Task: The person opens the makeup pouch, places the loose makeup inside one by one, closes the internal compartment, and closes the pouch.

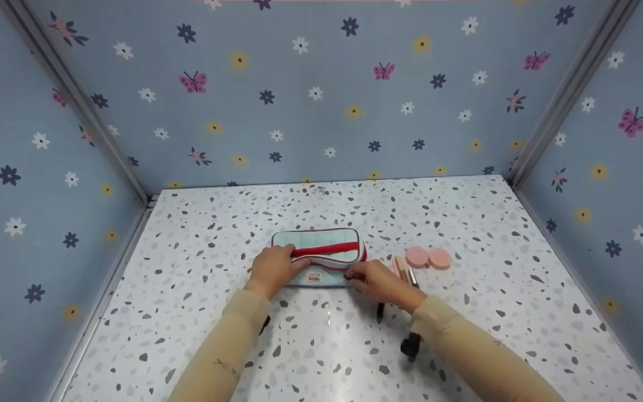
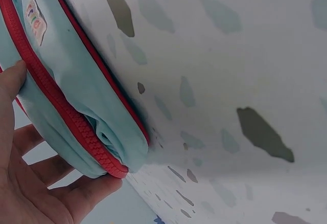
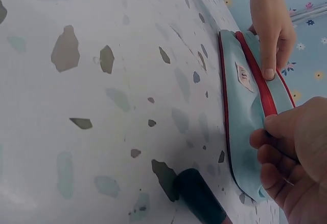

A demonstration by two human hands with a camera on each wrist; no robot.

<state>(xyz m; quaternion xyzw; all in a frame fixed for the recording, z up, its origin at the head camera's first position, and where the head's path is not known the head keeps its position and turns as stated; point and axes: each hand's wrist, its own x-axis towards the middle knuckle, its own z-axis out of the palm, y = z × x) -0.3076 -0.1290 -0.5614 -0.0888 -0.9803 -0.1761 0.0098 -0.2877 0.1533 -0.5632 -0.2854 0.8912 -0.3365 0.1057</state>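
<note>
A light-blue zip pouch (image 1: 330, 278) with red piping and a red strap (image 1: 327, 249) lies on the speckled white table. My left hand (image 1: 272, 269) grips its left end, the thumb on the near top edge and the other fingers around the far side. At the right front of the pouch, my right hand (image 1: 378, 279) pinches the zipper pull between thumb and forefinger; the fingers mostly hide it. In the left wrist view, the red zipper (image 2: 61, 106) runs along the pouch's side, its teeth together at the left end. A small label (image 3: 244, 75) marks the front.
Right of the pouch lie two pink round pieces (image 1: 428, 258), slim cosmetic tubes (image 1: 412, 277) and a dark stick (image 1: 380, 311). A black-ended object (image 1: 411, 345) rests beside my right forearm. A dark item (image 1: 264, 325) pokes out by my left forearm. Flowered panels (image 1: 321, 111) border the table.
</note>
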